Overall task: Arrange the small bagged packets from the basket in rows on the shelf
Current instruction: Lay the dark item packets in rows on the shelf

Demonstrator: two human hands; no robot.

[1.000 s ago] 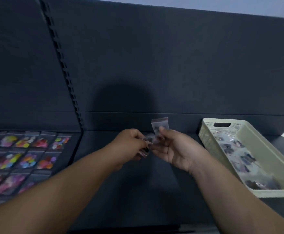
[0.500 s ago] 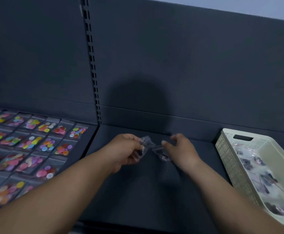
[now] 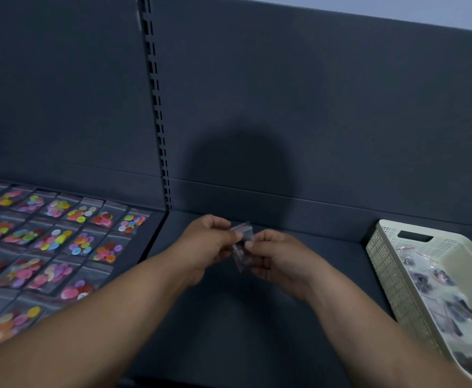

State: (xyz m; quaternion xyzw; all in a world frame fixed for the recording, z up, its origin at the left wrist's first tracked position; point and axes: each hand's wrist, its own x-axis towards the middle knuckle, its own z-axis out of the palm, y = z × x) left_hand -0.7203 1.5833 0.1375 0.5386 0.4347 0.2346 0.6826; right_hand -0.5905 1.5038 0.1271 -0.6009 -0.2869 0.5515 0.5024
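Two hands meet above the middle of the shelf (image 3: 257,326), near its back edge. The left hand (image 3: 209,245) pinches the upper end of a small bunch of clear packets (image 3: 244,232) between thumb and fingers. The right hand (image 3: 281,257) grasps the lower part of the same bunch, its fingers curled round it. The number of packets in the bunch cannot be told, and their contents look dark and blurred.

The step in hand is judged to be the parting of one packet from the bunch before it is laid down. With many packets left in the basket, most of the task is judged to lie ahead. The next move calls for one hand to free a single packet and set it flat, likely at the back left corner, square to the back edge.

The cream perforated basket (image 3: 383,264) stands at the right end of the shelf, with loose packets (image 3: 425,281) inside. Left of the slotted upright (image 3: 156,107), the neighbouring bay carries packets of coloured discs (image 3: 61,242) in rows. A dark back panel (image 3: 341,107) rises behind, bearing a round shadow (image 3: 240,169).
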